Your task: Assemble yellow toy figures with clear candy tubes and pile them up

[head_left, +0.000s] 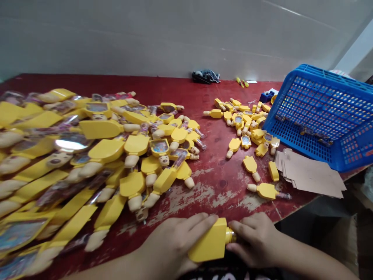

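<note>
A yellow plastic toy piece (210, 242) is held low at the table's front edge, between both hands. My left hand (177, 241) grips its wide body, fingers across the top. My right hand (255, 239) pinches the narrow round end, where a clear part (232, 235) shows between thumb and fingers. To the left lies a large heap of similar yellow toys (106, 153) with beige knobs, some with printed windows and clear tubes. A smaller group of yellow toys (246, 116) lies behind my right hand.
A blue plastic basket (320, 83) leans on its side at the right. Flat cardboard sheets (310, 173) lie before it. Dark cloth (206, 76) and small yellow items (242, 82) are near the wall. The red table (215, 155) has a worn surface.
</note>
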Motion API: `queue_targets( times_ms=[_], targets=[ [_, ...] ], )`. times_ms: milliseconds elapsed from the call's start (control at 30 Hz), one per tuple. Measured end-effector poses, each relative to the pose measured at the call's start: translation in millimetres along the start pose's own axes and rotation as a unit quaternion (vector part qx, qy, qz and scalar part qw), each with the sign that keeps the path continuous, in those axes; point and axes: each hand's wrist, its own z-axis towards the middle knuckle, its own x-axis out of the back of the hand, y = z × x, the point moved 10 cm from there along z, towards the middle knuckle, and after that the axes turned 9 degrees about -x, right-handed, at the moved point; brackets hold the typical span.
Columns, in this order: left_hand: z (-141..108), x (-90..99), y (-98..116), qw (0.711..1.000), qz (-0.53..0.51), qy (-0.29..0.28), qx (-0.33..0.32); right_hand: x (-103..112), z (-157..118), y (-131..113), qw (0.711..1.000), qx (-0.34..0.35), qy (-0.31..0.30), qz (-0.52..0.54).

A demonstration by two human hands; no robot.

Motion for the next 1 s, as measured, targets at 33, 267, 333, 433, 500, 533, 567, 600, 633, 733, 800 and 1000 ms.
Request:
queue_targets(
  times_ms=[33,267,333,433,500,533,567,600,633,733,800,1000],
  targets=[
    [1.3,2.0,2.2,1.000,0.018,-0.003,-0.010,-6.3,1.0,9.7,0.997,-0.044,-0.037,0.057],
    [4.4,-0.2,16.4,0.990,0.111,-0.004,-0.086,-54.4,-17.9,51.4,0.832,-0.321,-0.230,0.389],
    [3.1,-2.0,14.3,0.990,0.112,0.008,-0.087,-51.1,-15.7,49.5,0.862,-0.292,-0.225,0.349],
    [3.9,-7.6,-9.2,1.000,-0.011,-0.008,-0.004,-23.7,-1.8,33.3,0.970,-0.145,-0.121,0.152],
    [2.4,-23.2,-31.0,0.974,-0.187,-0.078,0.104,-4.2,1.2,7.3,1.000,-0.007,-0.016,-0.024],
    [0.6,-31.8,-35.2,0.941,-0.280,-0.119,0.147,-0.3,-0.1,-4.9,0.994,0.049,0.020,-0.094],
    [-0.7,-37.3,-34.9,0.902,-0.363,-0.151,0.178,2.3,-1.4,-13.5,0.986,0.085,0.047,-0.137],
    [-0.3,-38.9,-31.6,0.864,-0.434,-0.167,0.194,5.6,-1.6,-17.8,0.982,0.099,0.069,-0.149],
    [1.7,-37.6,-26.8,0.829,-0.494,-0.170,0.198,10.5,-0.8,-18.2,0.982,0.092,0.090,-0.135],
    [8.5,-27.2,-21.8,0.827,-0.514,-0.141,0.179,21.8,2.1,-10.7,0.989,0.042,0.131,-0.062],
    [8.8,-24.3,-23.8,0.899,-0.377,-0.159,0.158,17.2,3.5,-8.6,0.991,0.031,0.117,-0.055],
    [6.9,-29.3,-25.1,0.947,-0.024,-0.297,0.117,4.5,3.8,-7.7,0.992,0.035,0.087,-0.087]
  ],
)
